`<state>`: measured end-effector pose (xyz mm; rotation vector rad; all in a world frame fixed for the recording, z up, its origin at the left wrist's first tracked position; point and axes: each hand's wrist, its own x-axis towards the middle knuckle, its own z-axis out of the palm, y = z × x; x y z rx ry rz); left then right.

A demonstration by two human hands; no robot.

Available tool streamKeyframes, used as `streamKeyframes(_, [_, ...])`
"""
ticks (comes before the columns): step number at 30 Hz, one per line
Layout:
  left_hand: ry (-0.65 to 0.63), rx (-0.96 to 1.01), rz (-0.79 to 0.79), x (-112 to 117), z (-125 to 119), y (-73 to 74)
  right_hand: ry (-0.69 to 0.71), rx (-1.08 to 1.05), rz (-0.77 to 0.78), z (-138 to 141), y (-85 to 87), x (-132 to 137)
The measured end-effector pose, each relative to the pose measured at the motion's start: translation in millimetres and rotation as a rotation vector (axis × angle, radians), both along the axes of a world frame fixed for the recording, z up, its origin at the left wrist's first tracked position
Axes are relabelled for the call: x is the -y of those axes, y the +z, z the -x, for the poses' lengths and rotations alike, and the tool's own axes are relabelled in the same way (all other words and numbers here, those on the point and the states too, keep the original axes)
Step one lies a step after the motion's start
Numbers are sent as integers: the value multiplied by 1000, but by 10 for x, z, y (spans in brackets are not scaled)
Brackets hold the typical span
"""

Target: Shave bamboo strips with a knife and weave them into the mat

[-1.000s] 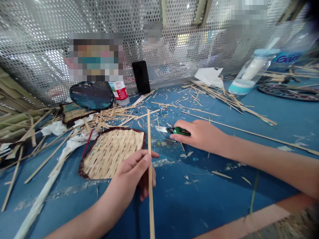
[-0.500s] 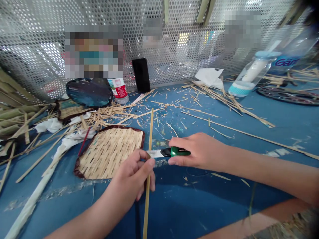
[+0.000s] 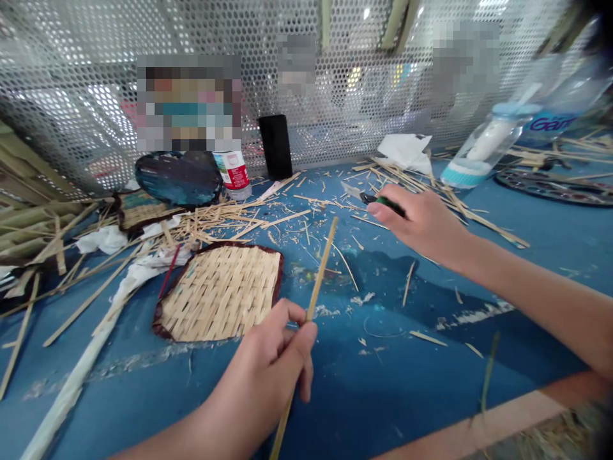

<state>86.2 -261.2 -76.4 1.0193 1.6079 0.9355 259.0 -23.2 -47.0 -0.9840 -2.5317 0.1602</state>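
Between the thumb and fingers of my left hand (image 3: 275,364) is a long thin bamboo strip (image 3: 322,275), tilted so its far end leans right. My right hand (image 3: 421,220) is closed around a green and black utility knife (image 3: 383,203), lifted well away from the strip. The knife's blade points left, over the scattered shavings. Just left of my left hand lies a woven bamboo panel (image 3: 225,291) with a dark brown edge.
Bamboo scraps (image 3: 205,220) are strewn over the blue table (image 3: 364,396). Along the perforated metal screen (image 3: 335,83) stand a black phone (image 3: 276,147), a red-labelled bottle (image 3: 233,172) and a clear jar (image 3: 486,147). A paint palette (image 3: 555,186) lies at right.
My right hand with the knife has moved away from the strip, up and to the right. The strip in my left hand now leans right, and that hand has shifted slightly right.
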Motion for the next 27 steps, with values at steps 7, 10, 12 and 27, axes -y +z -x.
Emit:
streamKeyframes(7, [60, 146, -63, -115, 44, 13, 343, 273, 240, 162, -48, 813])
streamKeyframes(10, [71, 108, -85, -102, 31, 30, 348, 336, 251, 199, -93, 877])
streamKeyframes(12, [99, 82, -108, -91, 24, 32, 322, 358, 238, 196, -85, 838])
streamKeyframes(27, [-5, 10, -110, 150, -88, 2, -258, 54, -39, -13, -102, -328])
